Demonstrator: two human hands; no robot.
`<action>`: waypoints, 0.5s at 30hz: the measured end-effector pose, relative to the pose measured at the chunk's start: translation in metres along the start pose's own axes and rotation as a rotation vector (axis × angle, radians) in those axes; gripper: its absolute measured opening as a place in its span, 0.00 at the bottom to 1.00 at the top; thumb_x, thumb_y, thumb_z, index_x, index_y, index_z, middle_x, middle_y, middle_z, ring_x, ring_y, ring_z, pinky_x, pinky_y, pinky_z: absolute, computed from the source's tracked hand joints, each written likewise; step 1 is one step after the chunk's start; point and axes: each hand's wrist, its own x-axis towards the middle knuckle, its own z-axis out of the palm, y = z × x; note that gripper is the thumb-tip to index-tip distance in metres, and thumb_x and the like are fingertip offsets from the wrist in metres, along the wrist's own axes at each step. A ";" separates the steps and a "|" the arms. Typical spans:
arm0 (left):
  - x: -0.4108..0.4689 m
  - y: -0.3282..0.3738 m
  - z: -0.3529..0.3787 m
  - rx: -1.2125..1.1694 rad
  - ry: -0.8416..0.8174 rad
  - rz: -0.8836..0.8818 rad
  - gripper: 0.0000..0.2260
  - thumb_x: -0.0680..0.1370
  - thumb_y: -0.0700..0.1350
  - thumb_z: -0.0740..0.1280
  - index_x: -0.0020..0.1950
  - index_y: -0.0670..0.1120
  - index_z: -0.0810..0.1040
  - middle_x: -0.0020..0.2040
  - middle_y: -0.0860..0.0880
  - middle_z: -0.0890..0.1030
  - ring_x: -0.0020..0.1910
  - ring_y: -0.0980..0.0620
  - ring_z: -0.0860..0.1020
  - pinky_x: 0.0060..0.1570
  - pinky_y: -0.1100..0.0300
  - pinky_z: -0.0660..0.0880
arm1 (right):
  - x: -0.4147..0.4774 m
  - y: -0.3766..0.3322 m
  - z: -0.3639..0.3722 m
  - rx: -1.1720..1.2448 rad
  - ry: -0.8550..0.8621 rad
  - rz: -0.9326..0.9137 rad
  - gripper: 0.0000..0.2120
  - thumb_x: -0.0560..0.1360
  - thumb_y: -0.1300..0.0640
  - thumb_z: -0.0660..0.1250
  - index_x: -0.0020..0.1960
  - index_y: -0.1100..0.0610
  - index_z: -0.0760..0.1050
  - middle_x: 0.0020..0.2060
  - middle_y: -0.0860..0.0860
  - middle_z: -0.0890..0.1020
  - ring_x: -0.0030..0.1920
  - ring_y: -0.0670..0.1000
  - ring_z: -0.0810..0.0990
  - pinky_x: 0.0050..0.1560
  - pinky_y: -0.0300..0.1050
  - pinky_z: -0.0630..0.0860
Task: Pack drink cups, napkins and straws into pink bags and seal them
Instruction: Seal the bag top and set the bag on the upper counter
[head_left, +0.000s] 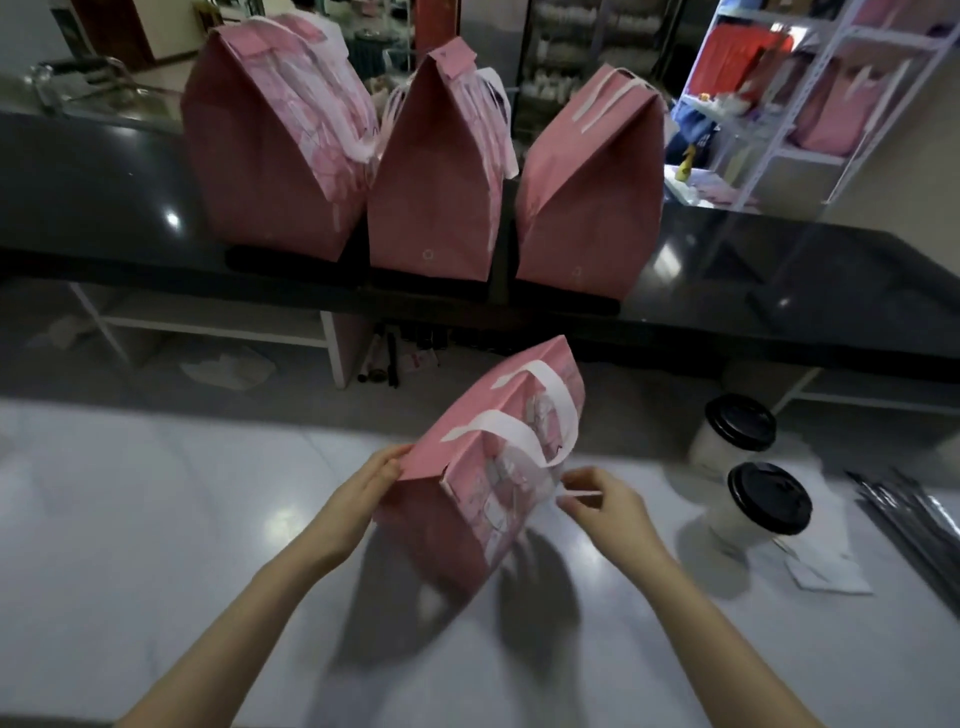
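A pink bag (467, 499) with white handles stands on the white table (156, 519), its top folded over. My left hand (363, 488) grips the near left corner of the folded top. My right hand (602, 499) is just right of the bag, fingers pinched on a small thin white strip. Two white drink cups with black lids (737, 431) (763, 506) stand to the right. White napkins (826, 571) lie beside them, and dark wrapped straws (914, 514) lie at the far right.
Three closed pink bags (275, 156) (441, 182) (587, 197) stand in a row on the black counter (779, 260) beyond the table. White shelving (810, 104) with more pink bags is at the back right. A gap lies between table and counter.
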 end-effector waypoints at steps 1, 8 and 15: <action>-0.001 -0.004 0.006 -0.030 0.002 -0.031 0.16 0.83 0.37 0.53 0.71 0.40 0.69 0.68 0.39 0.72 0.68 0.40 0.69 0.67 0.51 0.64 | -0.009 0.002 0.009 0.042 -0.089 0.026 0.20 0.74 0.58 0.71 0.64 0.53 0.73 0.58 0.50 0.80 0.52 0.49 0.80 0.49 0.40 0.75; -0.060 -0.035 0.019 -0.157 0.039 0.081 0.18 0.80 0.53 0.63 0.69 0.62 0.64 0.66 0.61 0.73 0.62 0.65 0.73 0.62 0.63 0.72 | -0.069 0.000 0.056 0.278 -0.369 -0.058 0.47 0.69 0.64 0.72 0.74 0.36 0.47 0.65 0.36 0.66 0.55 0.39 0.75 0.41 0.29 0.76; -0.151 -0.062 0.023 -0.078 0.108 0.271 0.40 0.63 0.53 0.77 0.72 0.54 0.64 0.62 0.55 0.78 0.57 0.62 0.78 0.49 0.71 0.74 | -0.160 -0.002 0.095 0.334 -0.084 -0.171 0.45 0.68 0.69 0.70 0.77 0.47 0.54 0.59 0.44 0.78 0.52 0.35 0.79 0.47 0.32 0.76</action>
